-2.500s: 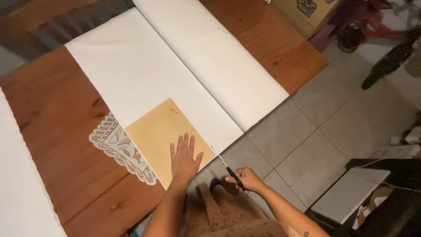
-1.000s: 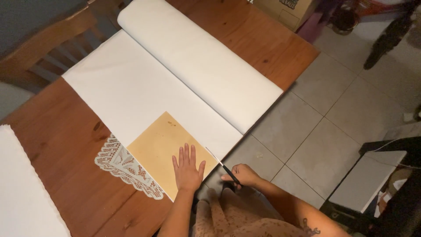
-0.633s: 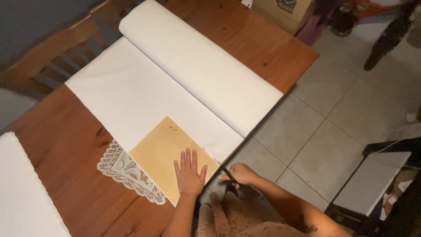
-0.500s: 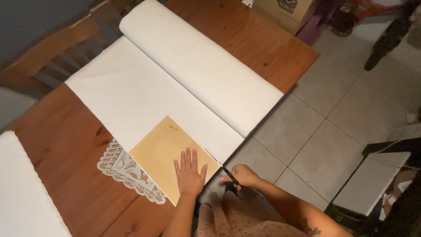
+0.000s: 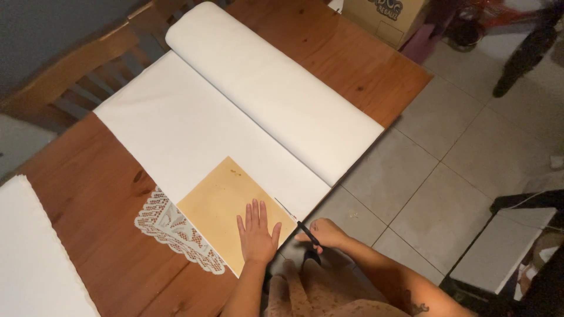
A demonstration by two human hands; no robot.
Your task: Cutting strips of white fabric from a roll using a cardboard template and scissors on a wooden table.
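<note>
My left hand (image 5: 257, 235) lies flat, fingers spread, on a tan paper sheet (image 5: 226, 202) that rests on white fabric (image 5: 188, 135) unrolled from a thick white roll (image 5: 276, 88). My right hand (image 5: 324, 233) is closed around black-handled scissors (image 5: 302, 229) at the table's near edge. The blades point along the right side of the tan sheet, into the white fabric. A white lace piece (image 5: 173, 226) sticks out from under the tan sheet on its left.
The wooden table (image 5: 88, 194) carries another white cloth (image 5: 35, 258) at the left. A wooden chair (image 5: 76, 70) stands behind it, a cardboard box (image 5: 382, 14) at the top. Tiled floor (image 5: 446, 170) lies to the right, with a white board (image 5: 499, 246).
The view has drifted slightly. My left hand stays flat on the tan sheet, and the scissors remain at its right edge with little visible movement.
</note>
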